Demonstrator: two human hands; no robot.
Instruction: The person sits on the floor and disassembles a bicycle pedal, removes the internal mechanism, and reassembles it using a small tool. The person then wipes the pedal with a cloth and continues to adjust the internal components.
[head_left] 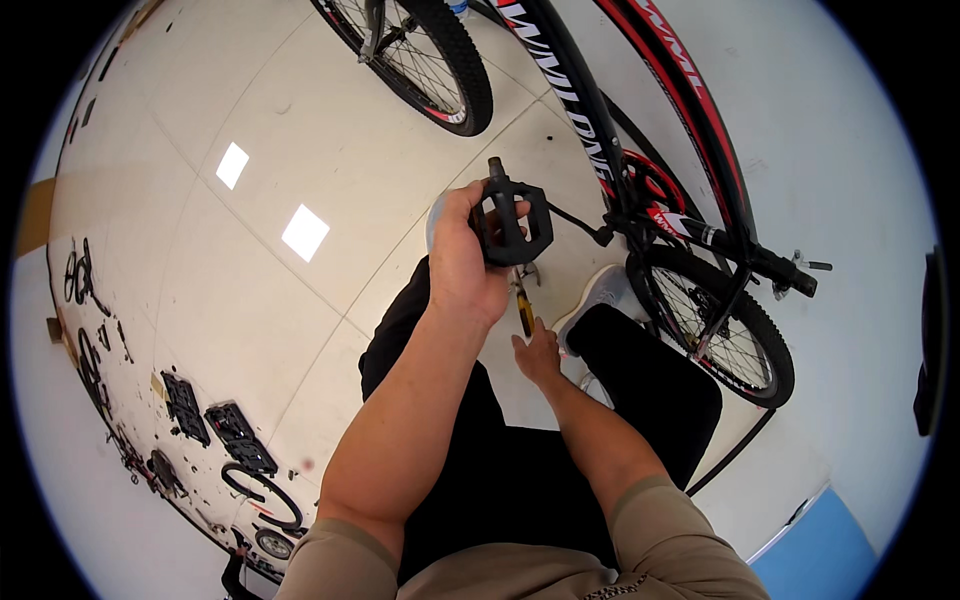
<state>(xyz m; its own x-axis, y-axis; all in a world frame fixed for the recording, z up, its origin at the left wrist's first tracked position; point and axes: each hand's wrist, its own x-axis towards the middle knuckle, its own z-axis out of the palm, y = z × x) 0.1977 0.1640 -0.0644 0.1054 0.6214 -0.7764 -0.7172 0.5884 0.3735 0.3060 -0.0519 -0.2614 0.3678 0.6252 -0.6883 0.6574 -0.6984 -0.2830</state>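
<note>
A black bicycle pedal (512,228) is held up in front of me, its spindle end pointing away. My left hand (462,255) grips it from the left, fingers wrapped round its frame. Lower and a little to the right, my right hand (541,354) is closed on the yellow-and-black handle of a screwdriver (526,314). The screwdriver points up toward the pedal's lower edge; whether its tip touches the pedal I cannot tell. Just right of the pedal, a black crank arm (578,224) extends from a black and red bicycle (560,75).
The bicycle's rear wheel (720,330) is beside my right knee, and another wheel (440,70) stands at the far side. Dark tool cases (240,436), a loose tyre (262,494) and several bike parts lie on the tiled floor (240,280) at left. A blue panel (820,550) shows at lower right.
</note>
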